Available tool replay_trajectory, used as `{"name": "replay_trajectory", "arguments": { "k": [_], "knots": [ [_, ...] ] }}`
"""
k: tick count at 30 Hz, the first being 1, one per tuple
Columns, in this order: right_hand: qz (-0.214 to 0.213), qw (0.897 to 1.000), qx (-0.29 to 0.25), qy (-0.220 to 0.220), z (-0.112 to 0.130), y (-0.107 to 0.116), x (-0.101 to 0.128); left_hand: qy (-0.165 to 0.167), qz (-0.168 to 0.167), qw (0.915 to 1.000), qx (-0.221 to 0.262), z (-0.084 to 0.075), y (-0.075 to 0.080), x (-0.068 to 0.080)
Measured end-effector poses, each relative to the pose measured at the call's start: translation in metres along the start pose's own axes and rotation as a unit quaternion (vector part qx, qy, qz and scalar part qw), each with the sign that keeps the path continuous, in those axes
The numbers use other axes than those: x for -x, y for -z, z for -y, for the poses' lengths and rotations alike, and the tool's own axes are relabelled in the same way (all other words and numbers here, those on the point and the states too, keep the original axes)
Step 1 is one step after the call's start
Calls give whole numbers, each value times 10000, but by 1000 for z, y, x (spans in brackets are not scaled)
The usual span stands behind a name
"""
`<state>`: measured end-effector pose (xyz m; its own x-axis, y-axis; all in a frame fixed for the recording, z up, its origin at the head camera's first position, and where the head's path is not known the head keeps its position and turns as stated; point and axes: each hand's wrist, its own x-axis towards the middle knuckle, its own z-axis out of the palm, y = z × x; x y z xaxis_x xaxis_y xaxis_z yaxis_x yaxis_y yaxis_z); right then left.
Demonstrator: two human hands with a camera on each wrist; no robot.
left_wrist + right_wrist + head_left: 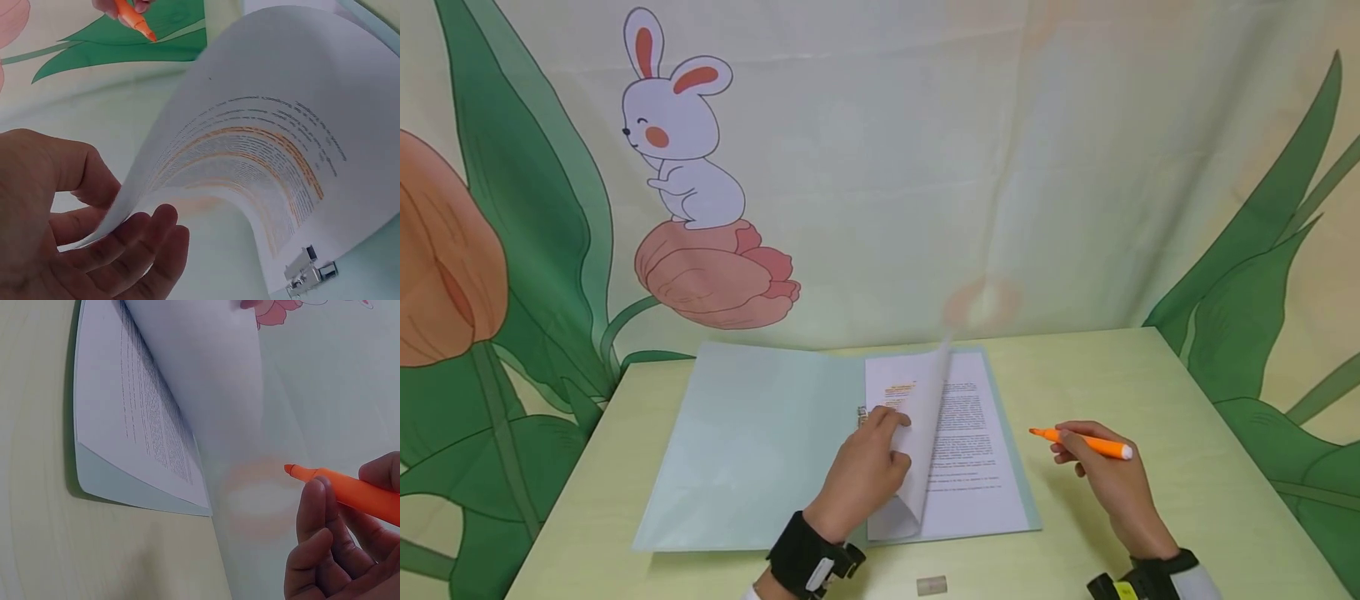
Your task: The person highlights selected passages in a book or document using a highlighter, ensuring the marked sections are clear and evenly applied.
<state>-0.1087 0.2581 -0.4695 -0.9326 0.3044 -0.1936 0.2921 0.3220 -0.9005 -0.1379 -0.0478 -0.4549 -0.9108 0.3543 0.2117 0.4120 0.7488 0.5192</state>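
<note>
One pale green plastic folder [752, 442] lies open on the one light yellow-green counter [1150, 392]. One metal spring clip [310, 272] sits at the folder's spine. At least two printed white paper sheets show: one lifted sheet with orange-highlighted lines [925, 433] and one flat sheet of black text [970, 450] under it; whether more lie beneath cannot be told. One orange highlighter pen [1081, 442] is in view. One small translucent cap-like piece [932, 585] rests at the counter's near edge. Two hands appear, one left hand [867, 467] and one right hand [1108, 475], with two black wrist bands [801, 554]. One cartoon rabbit [679, 125] is printed on the one fabric backdrop [1000, 167].
</note>
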Motion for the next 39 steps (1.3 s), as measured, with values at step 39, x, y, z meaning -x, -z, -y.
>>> {"name": "replay_trajectory", "arguments": {
  "k": [39],
  "knots": [
    [8,9998,-155,-86,3,-10,2,1228,-756,9895,-68,75,22,77]
  ]
}}
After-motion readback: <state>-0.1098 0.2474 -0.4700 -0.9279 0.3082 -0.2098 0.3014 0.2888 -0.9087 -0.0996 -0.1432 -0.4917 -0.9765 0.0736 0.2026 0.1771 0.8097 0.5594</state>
